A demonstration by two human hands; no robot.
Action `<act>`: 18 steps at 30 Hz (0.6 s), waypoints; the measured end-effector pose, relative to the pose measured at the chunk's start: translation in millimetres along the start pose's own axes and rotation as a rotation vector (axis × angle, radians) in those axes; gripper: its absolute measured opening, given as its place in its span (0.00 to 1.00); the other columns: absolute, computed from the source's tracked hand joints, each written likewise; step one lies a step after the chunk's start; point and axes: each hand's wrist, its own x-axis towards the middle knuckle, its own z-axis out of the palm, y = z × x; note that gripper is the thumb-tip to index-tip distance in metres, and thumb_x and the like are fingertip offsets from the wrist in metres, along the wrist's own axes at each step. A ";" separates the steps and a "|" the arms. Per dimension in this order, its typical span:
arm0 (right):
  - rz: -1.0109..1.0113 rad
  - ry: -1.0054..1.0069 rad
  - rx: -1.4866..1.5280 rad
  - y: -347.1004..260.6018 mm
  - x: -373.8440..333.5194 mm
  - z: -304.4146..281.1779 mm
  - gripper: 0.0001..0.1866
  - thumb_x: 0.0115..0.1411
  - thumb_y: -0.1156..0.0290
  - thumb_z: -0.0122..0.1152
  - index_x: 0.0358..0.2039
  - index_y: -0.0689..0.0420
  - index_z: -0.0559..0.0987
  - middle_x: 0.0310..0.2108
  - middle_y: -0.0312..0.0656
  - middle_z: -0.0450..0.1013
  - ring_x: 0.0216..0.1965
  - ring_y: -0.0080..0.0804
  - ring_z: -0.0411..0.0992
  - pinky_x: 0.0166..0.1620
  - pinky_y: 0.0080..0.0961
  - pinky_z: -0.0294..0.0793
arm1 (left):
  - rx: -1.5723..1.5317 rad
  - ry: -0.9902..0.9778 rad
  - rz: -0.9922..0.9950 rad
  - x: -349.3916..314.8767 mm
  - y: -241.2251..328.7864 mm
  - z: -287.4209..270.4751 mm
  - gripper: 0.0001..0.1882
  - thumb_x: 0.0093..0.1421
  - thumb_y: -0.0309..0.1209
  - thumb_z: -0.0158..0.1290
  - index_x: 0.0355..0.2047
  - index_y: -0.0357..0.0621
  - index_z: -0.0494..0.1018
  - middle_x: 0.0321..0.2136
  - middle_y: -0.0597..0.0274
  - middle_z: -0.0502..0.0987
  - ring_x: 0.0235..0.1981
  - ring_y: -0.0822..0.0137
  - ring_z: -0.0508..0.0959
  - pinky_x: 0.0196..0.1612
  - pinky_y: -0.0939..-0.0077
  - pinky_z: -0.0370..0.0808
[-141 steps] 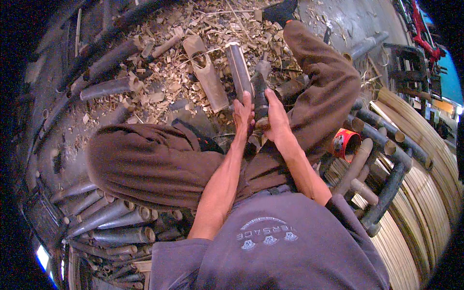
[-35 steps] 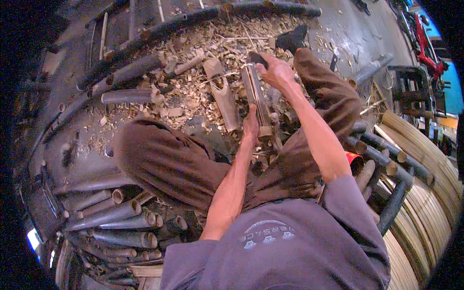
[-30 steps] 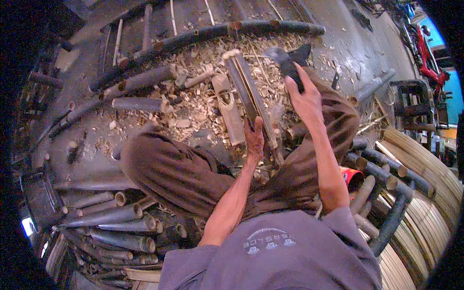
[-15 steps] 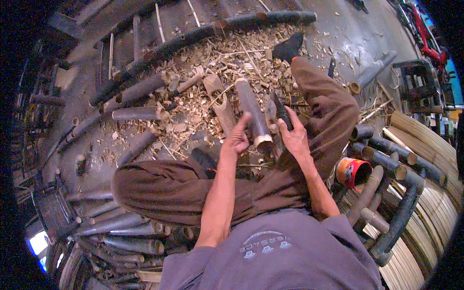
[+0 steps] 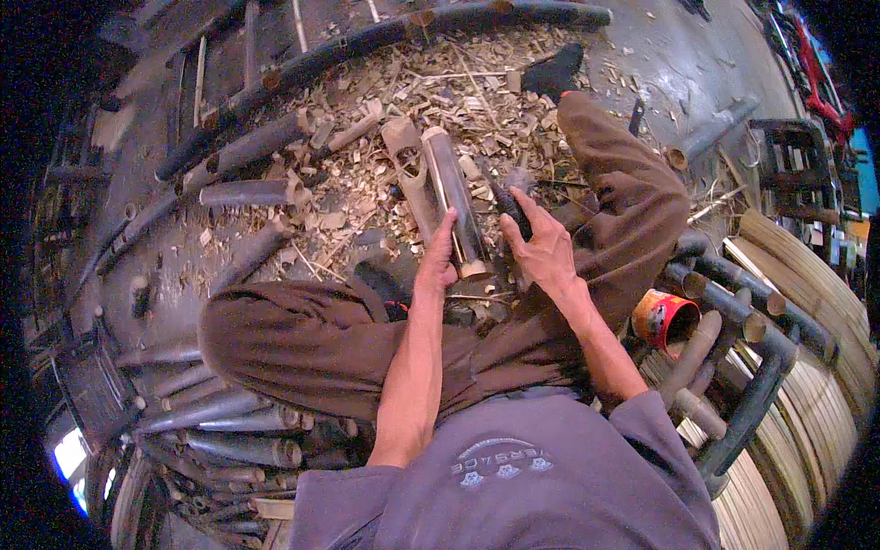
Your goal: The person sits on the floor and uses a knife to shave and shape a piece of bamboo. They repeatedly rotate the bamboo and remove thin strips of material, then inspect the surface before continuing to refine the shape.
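Observation:
A dark-skinned bamboo tube (image 5: pixel 451 192) slants between my knees, a pale strip running along its length. My left hand (image 5: pixel 438 257) is closed on its left side near the lower, pale cut end, thumb up along the wall. My right hand (image 5: pixel 548 249) pinches a dark, narrow tool (image 5: pixel 506 203) between thumb and forefinger, just right of the tube. Its kind is hard to make out. Left of the tube lies another bamboo piece (image 5: pixel 408 170) with openings cut into it.
Wood chips (image 5: pixel 357 197) cover the floor ahead. A long curved bamboo pole (image 5: pixel 367 53) spans the far side. Cut tubes (image 5: pixel 243 192) lie at left. An orange-red can (image 5: pixel 662 319), a bamboo frame (image 5: pixel 747 412) and pale slats (image 5: pixel 807 293) stand at right.
The bamboo tube has turned, showing a pale strip, and its top has shifted left. My left hand has closed on it. My right hand and the dark tool have moved slightly left.

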 end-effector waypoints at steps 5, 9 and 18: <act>-0.083 -0.158 -0.225 -21.4 9.0 10.7 0.25 0.60 0.53 0.54 0.56 0.48 0.69 0.37 0.48 0.74 0.38 0.47 0.74 0.40 0.38 0.74 | 0.194 0.069 0.135 17.2 -22.2 -22.3 0.31 0.61 0.55 0.48 0.52 0.41 0.63 0.33 0.63 0.75 0.33 0.69 0.77 0.37 0.71 0.77; -0.124 -0.204 -0.312 -20.4 11.8 19.6 0.24 0.60 0.53 0.54 0.55 0.44 0.69 0.32 0.44 0.72 0.33 0.46 0.74 0.35 0.40 0.74 | 0.239 0.197 0.237 13.8 -26.3 -9.2 0.33 0.62 0.56 0.45 0.53 0.40 0.60 0.33 0.61 0.75 0.33 0.66 0.76 0.36 0.72 0.76; -0.126 -0.212 -0.358 -20.9 14.5 20.6 0.24 0.59 0.52 0.55 0.54 0.45 0.72 0.31 0.43 0.73 0.31 0.45 0.75 0.32 0.40 0.74 | 0.325 0.217 0.255 23.9 -30.3 -21.3 0.33 0.64 0.57 0.40 0.51 0.38 0.62 0.34 0.57 0.75 0.32 0.65 0.77 0.34 0.71 0.76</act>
